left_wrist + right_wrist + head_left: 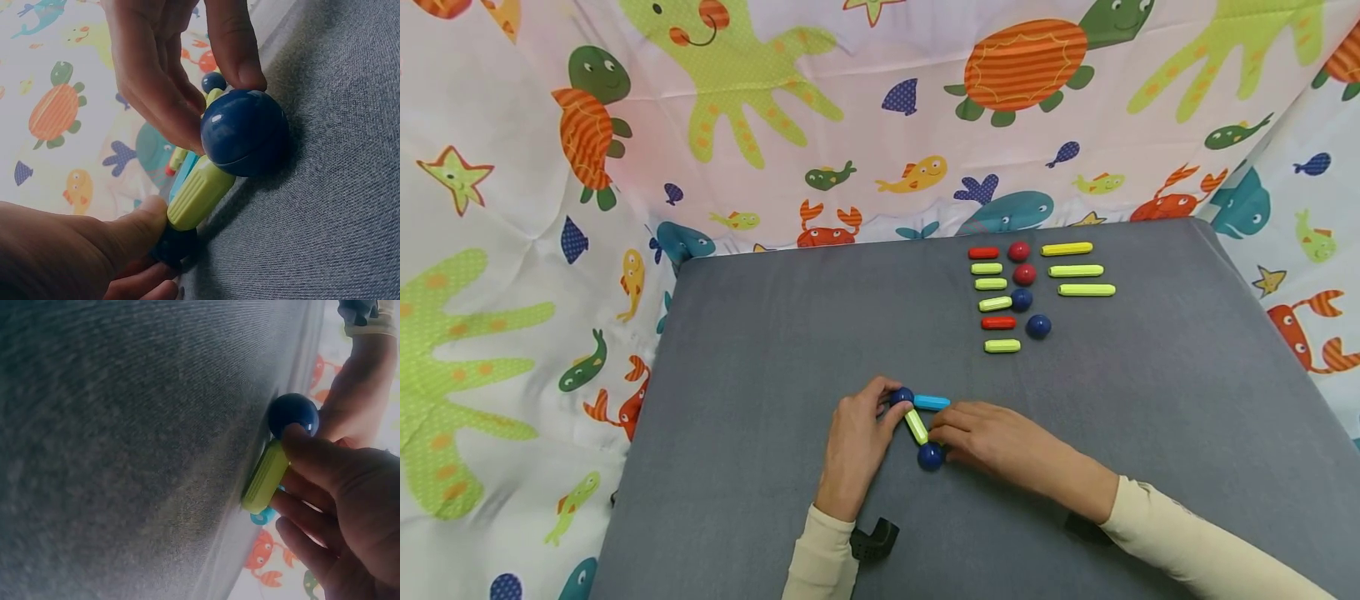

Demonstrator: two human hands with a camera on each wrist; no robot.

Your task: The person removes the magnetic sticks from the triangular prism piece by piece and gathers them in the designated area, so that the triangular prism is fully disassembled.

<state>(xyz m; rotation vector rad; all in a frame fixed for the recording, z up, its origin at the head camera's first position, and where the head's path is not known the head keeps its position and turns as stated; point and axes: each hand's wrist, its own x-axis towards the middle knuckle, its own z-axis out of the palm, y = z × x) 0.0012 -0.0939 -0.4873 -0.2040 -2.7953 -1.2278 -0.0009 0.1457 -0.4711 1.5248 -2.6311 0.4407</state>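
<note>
Near the middle of the table, a yellow-green rod (916,426) joins two dark blue balls in the head view. My left hand (859,442) pinches the far blue ball (902,397) between thumb and fingers. A light blue rod (932,402) extends rightward from that ball. At the rod's other end is the near blue ball (930,456); my right hand (992,442) holds it from the right. The left wrist view shows the right thumb on top of this near ball (245,133) and a finger behind it. My left thumb presses by the far end of the rod (201,194).
Beyond the hands lie loose parts: several short green rods (1002,346), two red rods (997,322), two red balls (1025,274), two blue balls (1038,326) and three longer yellow-green rods (1086,290). A printed cloth (865,167) hangs behind the grey table (760,350).
</note>
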